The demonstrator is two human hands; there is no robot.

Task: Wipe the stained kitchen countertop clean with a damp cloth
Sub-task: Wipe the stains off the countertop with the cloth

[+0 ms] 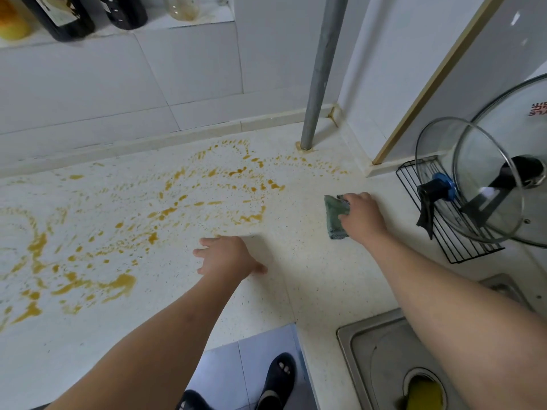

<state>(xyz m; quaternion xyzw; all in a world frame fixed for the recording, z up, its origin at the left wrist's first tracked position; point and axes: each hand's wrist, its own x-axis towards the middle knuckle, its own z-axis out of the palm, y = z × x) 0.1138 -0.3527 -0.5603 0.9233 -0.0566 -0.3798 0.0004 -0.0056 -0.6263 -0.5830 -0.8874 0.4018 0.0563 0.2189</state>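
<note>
A pale speckled countertop (307,261) runs across the view. Orange-brown stains (183,199) are smeared and spattered over its left and middle parts. A folded grey-green cloth (334,216) lies flat on the counter to the right of the stains. My right hand (362,218) rests on top of the cloth with fingers curled over its right edge, pressing it down. My left hand (228,257) lies flat on the counter with fingers spread, at the near right edge of the stained patch.
A metal pipe (318,84) stands at the back corner. A black wire rack (444,220) holds two glass pot lids (470,184) at the right. A steel sink (381,362) sits near right. Bottles (68,16) line the tiled ledge behind.
</note>
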